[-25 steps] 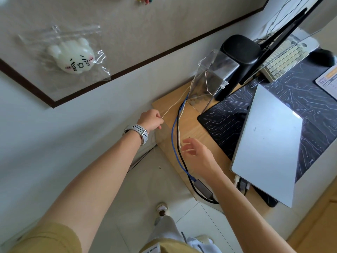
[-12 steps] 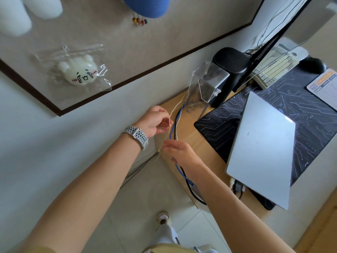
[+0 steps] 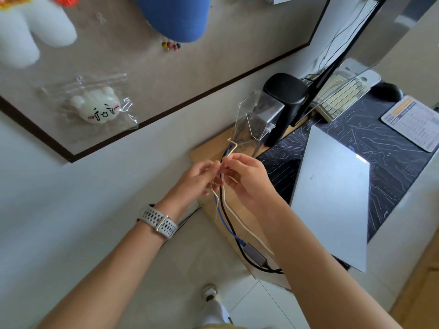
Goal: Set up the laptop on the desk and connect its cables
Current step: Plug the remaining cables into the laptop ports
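Note:
A closed silver laptop (image 3: 332, 198) lies on a black circuit-pattern desk mat (image 3: 392, 150). At the desk's left end run a thin white cable (image 3: 240, 222), a blue cable (image 3: 225, 224) and a black cable (image 3: 223, 205). The blue one ends in a grey adapter (image 3: 255, 254) near the laptop's near corner. My left hand (image 3: 197, 181), with a white watch on the wrist, and my right hand (image 3: 247, 179) meet above the cables. Both pinch the white cable, which kinks upward (image 3: 234, 146) just beyond my fingers.
A clear acrylic stand (image 3: 256, 119) and a black cylinder speaker (image 3: 285, 100) stand at the desk's back left. A monitor edge (image 3: 332, 67), a keyboard (image 3: 342, 98), a mouse (image 3: 387, 91) and a card (image 3: 413, 122) lie further right. A pinboard (image 3: 142, 91) hangs on the wall. Tiled floor lies below.
My left hand has moved right and my right hand up, so both now meet on the white cable. The view has tilted upward.

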Demonstrator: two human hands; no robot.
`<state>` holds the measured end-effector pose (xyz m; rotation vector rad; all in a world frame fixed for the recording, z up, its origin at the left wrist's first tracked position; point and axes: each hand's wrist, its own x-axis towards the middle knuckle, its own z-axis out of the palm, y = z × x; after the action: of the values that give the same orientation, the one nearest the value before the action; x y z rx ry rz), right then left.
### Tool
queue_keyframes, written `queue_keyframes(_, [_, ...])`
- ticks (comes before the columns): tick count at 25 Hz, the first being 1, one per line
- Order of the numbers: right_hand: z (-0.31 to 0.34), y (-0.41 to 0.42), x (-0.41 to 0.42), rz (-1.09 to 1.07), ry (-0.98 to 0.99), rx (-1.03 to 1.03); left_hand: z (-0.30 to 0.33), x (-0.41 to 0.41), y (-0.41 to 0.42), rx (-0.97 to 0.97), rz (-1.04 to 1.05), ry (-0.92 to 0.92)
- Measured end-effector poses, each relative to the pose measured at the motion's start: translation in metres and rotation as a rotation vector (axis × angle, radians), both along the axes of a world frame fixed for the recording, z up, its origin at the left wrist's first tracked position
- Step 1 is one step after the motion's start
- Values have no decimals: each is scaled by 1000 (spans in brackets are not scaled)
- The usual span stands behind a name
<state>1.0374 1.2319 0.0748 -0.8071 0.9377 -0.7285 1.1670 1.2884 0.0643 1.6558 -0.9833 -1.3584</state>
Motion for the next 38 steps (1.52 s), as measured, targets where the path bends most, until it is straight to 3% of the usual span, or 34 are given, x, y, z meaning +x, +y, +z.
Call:
queue_keyframes(4, [13, -7, 0, -79, -46, 9, 14, -10, 9, -145, 19, -80])
queue_keyframes(7, [24, -4, -5, -65, -75, -38, 33, -18, 8, -200, 73, 24])
queue_keyframes(13, [23, 25, -43, 256, 300, -324, 70, -16, 2, -250, 189, 399])
queue_keyframes(16, [26, 35, -62, 303, 316, -409, 79, -19, -1, -274, 167, 400])
queue_keyframes(19, [41, 34, -68, 191, 251, -511, 80, -23, 2, -255, 69, 373])
queue_keyframes(21, [53, 29, -69, 95, 173, -542, 80, -28, 8, -240, -45, 257])
queue_keyframes(24, [74, 22, -70, -9, 103, -527, 81, -36, 15, -207, -140, 124])
queue_keyframes(30, [110, 13, -73, -157, 12, -490, 78, -58, 22, -92, -378, 41])
queue_keyframes(34, [106, 16, -80, -107, 115, -398, 92, -65, 13, -136, -188, 222])
queue_keyframes(38, [91, 26, -93, 64, 334, -291, 106, -62, -10, -160, 40, 634])
